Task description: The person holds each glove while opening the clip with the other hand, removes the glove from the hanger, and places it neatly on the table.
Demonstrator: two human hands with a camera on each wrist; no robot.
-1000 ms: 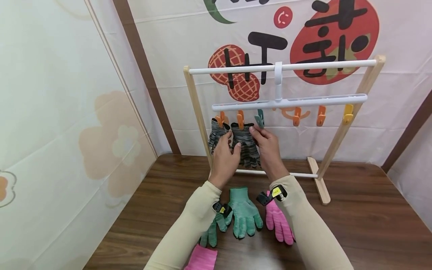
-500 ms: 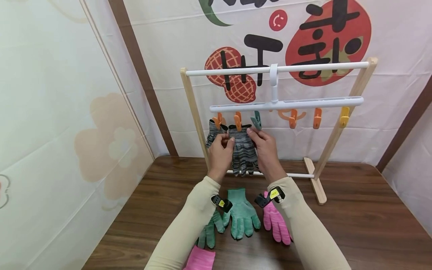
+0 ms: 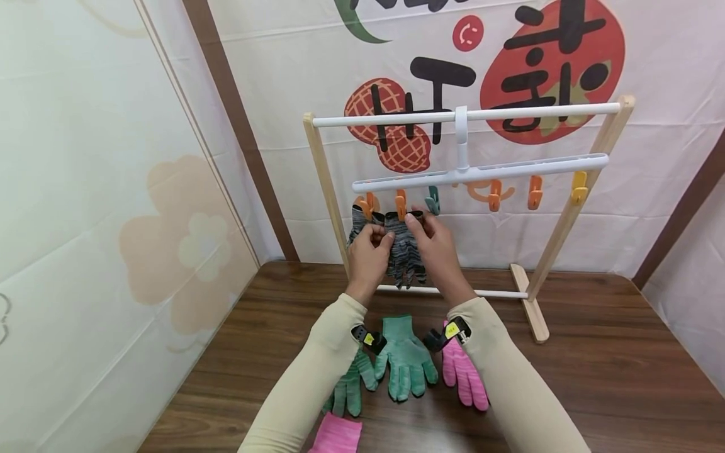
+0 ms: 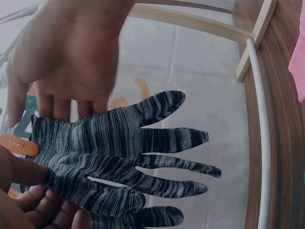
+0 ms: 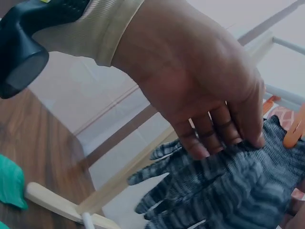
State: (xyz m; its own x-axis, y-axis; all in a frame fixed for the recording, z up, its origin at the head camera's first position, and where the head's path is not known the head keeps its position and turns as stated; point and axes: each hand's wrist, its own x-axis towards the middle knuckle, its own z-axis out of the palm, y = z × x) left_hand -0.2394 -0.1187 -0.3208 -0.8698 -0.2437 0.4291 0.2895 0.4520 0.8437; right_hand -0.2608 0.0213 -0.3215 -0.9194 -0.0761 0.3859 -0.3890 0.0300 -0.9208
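From the head, a striped glove (image 3: 404, 255) hangs by an orange clip (image 3: 400, 205) below the hanger (image 3: 510, 168); the left hand (image 3: 369, 257) pinches its edge. A green glove (image 3: 404, 360) lies on the tabletop (image 3: 617, 358), lower than the hanger. From the left wrist, the left thumb presses the striped cuff. From the right wrist, the right hand (image 5: 200, 90) touches the fabric; whether its grip is closed, I cannot tell.

The hanging knit gloves (image 4: 107, 138) are streaked black and grey. The clothespins (image 3: 401, 204) are orange, teal and yellow; the hanger (image 3: 510, 170) is white, the rack posts (image 3: 325, 182) pale wood. Green gloves (image 3: 405, 358) and pink gloves (image 3: 466, 379) show lighter mottling. The sleeves (image 3: 306, 377) are cream, the wrist straps (image 3: 435, 340) black with yellow labels (image 3: 451, 330), the worktop (image 3: 612, 365) brown with darker grain.
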